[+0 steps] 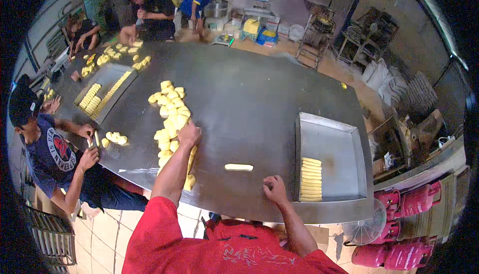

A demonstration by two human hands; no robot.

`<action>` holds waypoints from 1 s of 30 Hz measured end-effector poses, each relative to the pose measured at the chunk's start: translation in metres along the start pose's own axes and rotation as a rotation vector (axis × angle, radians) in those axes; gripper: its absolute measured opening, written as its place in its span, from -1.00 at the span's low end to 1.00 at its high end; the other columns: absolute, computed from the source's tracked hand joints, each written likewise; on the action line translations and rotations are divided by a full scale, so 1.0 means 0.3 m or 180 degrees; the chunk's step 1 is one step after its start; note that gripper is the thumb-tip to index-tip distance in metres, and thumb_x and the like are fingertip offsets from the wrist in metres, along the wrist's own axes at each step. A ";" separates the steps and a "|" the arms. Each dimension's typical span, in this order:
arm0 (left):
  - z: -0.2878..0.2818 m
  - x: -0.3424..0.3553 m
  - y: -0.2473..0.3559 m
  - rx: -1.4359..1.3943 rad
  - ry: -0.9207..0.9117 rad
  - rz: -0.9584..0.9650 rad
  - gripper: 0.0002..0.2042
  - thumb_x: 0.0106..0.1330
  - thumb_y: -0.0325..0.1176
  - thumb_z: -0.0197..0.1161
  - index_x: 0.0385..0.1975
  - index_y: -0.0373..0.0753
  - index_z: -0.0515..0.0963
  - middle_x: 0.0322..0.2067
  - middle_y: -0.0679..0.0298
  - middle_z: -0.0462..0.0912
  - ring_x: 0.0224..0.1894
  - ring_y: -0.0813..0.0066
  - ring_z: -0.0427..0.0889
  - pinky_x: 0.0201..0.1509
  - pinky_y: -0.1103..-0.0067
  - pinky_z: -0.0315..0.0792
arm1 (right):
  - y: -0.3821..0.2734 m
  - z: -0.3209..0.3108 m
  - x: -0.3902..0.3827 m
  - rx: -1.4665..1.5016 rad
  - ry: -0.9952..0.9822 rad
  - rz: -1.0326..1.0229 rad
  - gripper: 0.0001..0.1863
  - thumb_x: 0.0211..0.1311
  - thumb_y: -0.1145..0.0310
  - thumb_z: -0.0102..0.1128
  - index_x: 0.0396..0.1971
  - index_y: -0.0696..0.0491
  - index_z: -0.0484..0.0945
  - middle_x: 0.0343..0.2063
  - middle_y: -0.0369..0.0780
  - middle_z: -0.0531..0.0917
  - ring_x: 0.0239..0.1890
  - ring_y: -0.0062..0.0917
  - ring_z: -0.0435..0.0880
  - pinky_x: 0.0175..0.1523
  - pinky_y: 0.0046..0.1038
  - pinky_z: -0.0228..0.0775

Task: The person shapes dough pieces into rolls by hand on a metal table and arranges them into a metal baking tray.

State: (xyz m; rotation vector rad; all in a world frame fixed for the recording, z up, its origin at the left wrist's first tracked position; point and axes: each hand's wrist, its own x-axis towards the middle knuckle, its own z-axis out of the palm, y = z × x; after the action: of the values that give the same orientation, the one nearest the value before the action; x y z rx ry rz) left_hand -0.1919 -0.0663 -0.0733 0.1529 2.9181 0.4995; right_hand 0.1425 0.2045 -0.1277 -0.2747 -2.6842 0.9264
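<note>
Partly hidden dough pile (172, 119) — left hand (188, 134) atop

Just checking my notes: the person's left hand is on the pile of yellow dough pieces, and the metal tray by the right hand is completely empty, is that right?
Not quite. The left hand is on the pile of yellow dough pieces, but the metal tray by the right hand is not empty: the head view shows a row of shaped dough sticks along its left side.

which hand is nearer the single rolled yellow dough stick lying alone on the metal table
Right. The right hand rests just below-right of the rolled yellow dough stick; the left hand is farther up-left, on the yellow dough pile.
</note>
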 end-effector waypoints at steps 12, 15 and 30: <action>-0.081 0.021 -0.065 -0.0543 0.0732 0.1238 -0.35 0.15 -0.33 0.28 0.22 -0.36 0.16 -0.29 -0.11 0.63 -0.18 -0.05 0.63 -0.11 0.24 0.48 | -0.049 -0.005 -0.002 0.0203 -0.0043 -0.0178 -0.79 0.02 0.38 0.26 -0.30 0.08 0.58 -0.32 -0.11 0.52 -0.25 -0.25 0.58 -0.09 -0.32 0.47; -0.401 -0.186 0.259 -0.1852 0.1363 0.1439 -0.35 0.20 -0.35 0.30 0.24 -0.38 0.15 -0.23 -0.05 0.65 -0.18 0.05 0.65 -0.09 0.34 0.49 | -0.039 -0.034 0.000 0.0363 -0.0173 0.0111 -0.77 0.05 0.39 0.25 -0.26 0.11 0.58 -0.26 -0.12 0.55 -0.26 -0.34 0.60 -0.11 -0.38 0.47; -0.526 -0.699 0.575 -0.4466 0.0707 0.1555 -0.72 0.32 -0.46 0.22 0.01 -0.34 0.47 -0.15 0.29 0.62 -0.15 0.62 0.57 -0.03 0.65 0.43 | -0.547 -0.342 0.268 0.3563 0.0005 0.0482 -0.68 0.26 0.48 0.17 -0.02 0.27 0.48 -0.17 -0.18 0.63 -0.16 -0.54 0.63 -0.03 -0.52 0.55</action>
State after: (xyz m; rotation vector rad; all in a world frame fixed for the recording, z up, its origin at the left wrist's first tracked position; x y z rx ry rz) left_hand -0.0046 0.0176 0.1643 0.5858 1.9562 2.4885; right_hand 0.0869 0.1575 0.0689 -0.2044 -1.7503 2.2286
